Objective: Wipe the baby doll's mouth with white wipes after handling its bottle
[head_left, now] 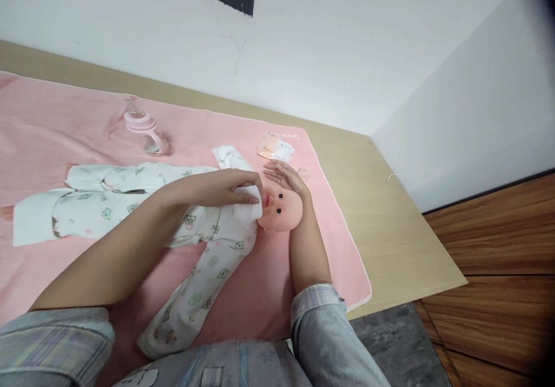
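Observation:
A baby doll (pixel 288 212) lies face up on a pink mat, dressed in white printed clothes (pixel 228 234). My left hand (pixel 238 188) is shut on a small white cloth (pixel 250 211), pressed between thumb and fingers at the doll's mouth and chin. Beside the far side of the doll's head rests my right hand (pixel 284 174), its fingers stretched out and holding nothing. Just past those fingertips lies a small printed packet (pixel 276 147). A small clear object (pixel 304 173), too faint to name, sits behind my right hand.
The pink mat (pixel 329 237) covers much of a wooden table (pixel 390 237). A pink-collared baby bottle (pixel 147 127) with a handle lies toward the back left. A white wall (pixel 303 46) borders the table's far edge, and wooden panels (pixel 498 242) stand at the right.

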Available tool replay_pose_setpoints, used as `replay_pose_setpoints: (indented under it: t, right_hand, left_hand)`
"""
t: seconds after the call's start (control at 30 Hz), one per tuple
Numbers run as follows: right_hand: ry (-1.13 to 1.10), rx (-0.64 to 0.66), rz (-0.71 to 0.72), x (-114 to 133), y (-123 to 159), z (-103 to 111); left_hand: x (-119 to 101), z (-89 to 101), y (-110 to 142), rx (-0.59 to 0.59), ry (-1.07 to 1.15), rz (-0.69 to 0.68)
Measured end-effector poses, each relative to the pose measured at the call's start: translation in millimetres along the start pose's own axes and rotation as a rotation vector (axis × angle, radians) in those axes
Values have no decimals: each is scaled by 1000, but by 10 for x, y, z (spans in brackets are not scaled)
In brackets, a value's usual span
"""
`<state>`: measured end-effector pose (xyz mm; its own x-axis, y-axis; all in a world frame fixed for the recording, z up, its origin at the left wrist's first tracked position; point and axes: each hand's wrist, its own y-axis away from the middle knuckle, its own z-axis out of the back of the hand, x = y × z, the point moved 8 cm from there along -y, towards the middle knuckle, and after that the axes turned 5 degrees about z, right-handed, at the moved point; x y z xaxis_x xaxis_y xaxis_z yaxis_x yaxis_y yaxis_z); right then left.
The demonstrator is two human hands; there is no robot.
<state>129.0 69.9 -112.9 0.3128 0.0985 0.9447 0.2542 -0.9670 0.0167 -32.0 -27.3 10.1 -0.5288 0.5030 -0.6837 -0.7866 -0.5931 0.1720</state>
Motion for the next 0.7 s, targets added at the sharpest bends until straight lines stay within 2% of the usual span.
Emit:
replay_pose_setpoints:
  t: [0.23, 0.43, 0.7]
  right_hand:
    - [-48, 15, 13, -18, -9, 11]
    - [-71, 54, 57, -62, -55, 46]
    - [-46, 74, 69, -77, -74, 68]
  left_hand:
    - [-27, -51, -74, -66, -135, 109]
    - [-7, -102, -135, -150, -202, 125]
    - [38, -30, -91, -244, -222, 166]
